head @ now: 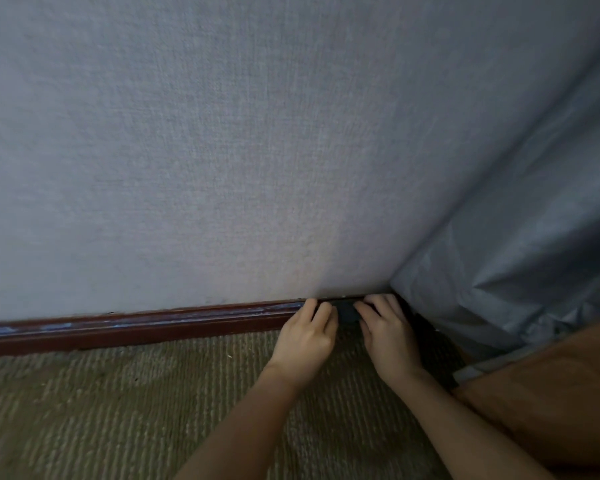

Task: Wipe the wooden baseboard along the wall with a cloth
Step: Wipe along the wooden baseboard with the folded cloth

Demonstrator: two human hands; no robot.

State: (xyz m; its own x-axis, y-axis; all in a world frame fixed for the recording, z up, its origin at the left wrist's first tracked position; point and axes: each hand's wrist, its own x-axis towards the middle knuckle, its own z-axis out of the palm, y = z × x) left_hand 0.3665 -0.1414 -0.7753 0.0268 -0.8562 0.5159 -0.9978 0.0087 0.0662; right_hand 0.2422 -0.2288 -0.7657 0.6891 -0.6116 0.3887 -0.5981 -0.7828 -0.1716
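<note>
A dark reddish-brown wooden baseboard (136, 329) runs along the foot of the grey-blue wall, with pale dusty smears on its top edge. Both hands press a dark cloth (347, 313) against the baseboard near the room corner. My left hand (307, 337) holds the cloth's left end, fingers curled over the baseboard's top. My right hand (388, 332) holds the right end, fingers spread on it. Only a small dark patch of cloth shows between the two hands.
Greyish-blue curtain fabric (520, 244) hangs at the right and bunches on the floor in the corner. A brown surface (551, 403), perhaps my knee or a cushion, fills the lower right. Ribbed beige-green carpet (118, 410) covers the floor.
</note>
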